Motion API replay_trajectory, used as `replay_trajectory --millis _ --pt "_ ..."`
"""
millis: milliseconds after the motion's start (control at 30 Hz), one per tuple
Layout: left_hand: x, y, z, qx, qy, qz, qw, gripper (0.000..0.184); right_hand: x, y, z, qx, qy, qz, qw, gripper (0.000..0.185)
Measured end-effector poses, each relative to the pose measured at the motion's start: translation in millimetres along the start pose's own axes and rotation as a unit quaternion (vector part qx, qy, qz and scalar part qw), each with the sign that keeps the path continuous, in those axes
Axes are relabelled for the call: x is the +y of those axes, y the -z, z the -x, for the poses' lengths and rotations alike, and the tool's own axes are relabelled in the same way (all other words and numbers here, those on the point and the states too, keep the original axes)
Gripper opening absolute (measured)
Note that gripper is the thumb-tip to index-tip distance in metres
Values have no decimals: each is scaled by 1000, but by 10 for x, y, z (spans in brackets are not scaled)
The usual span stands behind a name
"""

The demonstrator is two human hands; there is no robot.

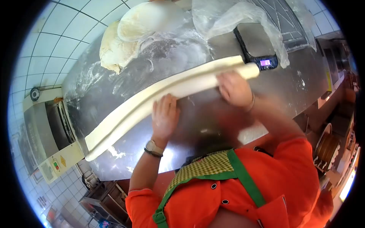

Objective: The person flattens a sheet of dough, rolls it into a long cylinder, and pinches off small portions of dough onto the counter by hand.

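Note:
A long pale strip of dough (152, 99) lies in a curve across the metal table, its near edge folded over into a roll along its length. My left hand (165, 116) rests on the near edge at about mid-length, fingers stretched out and lying on the roll. Farther right, my right hand (235, 89) has its fingers bent over the roll near the right end; the thumb is partly hidden. Beyond that end stands a black digital scale (255, 43) with a lit display.
A large floury lump of dough (116, 47) sits at the back, with a pale round piece (146, 21) by it. Clear plastic sheeting (235, 17) lies behind the scale. On the left, a machine (51, 129) adjoins the floured metal table (205, 121).

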State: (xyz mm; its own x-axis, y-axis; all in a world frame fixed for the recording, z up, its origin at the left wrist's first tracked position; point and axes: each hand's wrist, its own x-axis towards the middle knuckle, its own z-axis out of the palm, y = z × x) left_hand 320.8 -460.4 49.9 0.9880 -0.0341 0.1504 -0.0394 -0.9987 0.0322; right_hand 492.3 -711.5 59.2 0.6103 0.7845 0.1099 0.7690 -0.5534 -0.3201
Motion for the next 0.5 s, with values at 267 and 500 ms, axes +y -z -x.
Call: replay_trajectory --millis 267,500 --pt "-404 16 -639 -21 74 9 997 76 401 58 -692 -32 76 68 994 66" --pt "-478 187 -261 -33 5 62 997 61 227 628 -432 -100 121 103 982 57"
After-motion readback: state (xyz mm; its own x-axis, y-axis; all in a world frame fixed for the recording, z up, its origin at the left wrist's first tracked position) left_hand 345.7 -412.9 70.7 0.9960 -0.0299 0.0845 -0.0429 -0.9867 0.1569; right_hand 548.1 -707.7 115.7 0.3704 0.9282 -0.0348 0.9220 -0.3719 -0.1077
